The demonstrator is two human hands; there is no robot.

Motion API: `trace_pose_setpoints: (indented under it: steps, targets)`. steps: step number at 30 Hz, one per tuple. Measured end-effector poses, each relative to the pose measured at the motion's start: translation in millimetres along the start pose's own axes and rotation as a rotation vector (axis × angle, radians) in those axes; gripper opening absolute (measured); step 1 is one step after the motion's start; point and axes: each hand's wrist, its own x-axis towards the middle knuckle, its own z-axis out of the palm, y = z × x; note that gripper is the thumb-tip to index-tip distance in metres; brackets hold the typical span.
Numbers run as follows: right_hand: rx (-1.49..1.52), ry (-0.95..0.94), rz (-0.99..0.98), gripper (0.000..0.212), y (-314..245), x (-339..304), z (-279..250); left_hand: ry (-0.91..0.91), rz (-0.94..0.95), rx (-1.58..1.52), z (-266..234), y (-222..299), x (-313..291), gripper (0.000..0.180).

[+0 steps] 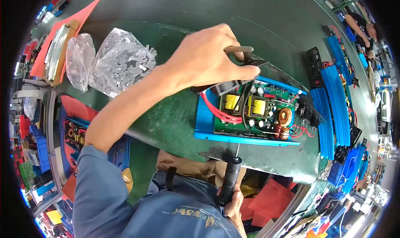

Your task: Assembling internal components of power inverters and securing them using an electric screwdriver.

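On the dark green bench, in front of me, lies a circuit board point(266, 123) with yellow transformers, copper coils and red wires, set in an open blue metal housing point(208, 121). My left hand point(212, 57) reaches over the board's far side, fingers closed round a slim grey bar point(238, 49). A small black fan point(225, 88) is under that hand, partly covered. My right hand point(234, 202), below the bench edge, grips a black electric screwdriver point(230, 177). Its bit points up at the housing's near wall; whether it touches a screw is hidden.
A clear plastic bag point(125, 63) of small grey metal pieces sits to the left. Beyond it stands a red sheet point(83, 19) beside stacked boards. More blue housings point(337, 109) line the right side. A person point(360, 29) is at far right.
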Motion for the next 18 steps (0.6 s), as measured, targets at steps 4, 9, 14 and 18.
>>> trace_pose_setpoints:
  steps: [4,9,14,18]
  targets:
    - [-0.042,0.062,0.034,0.091,-7,-6,5,0.05,-0.053,-0.079,4,-3,-8,0.061]
    - [-0.037,0.076,0.021,0.091,1,-9,0,0.173,-0.394,-0.109,-31,-6,-75,0.036]
    - [0.03,0.035,-0.029,0.083,12,-3,-1,0.094,-0.302,0.077,-24,-10,-149,0.026]
    - [-0.01,0.023,-0.061,0.084,15,0,-2,0.229,-0.075,0.353,-29,-41,-148,0.026]
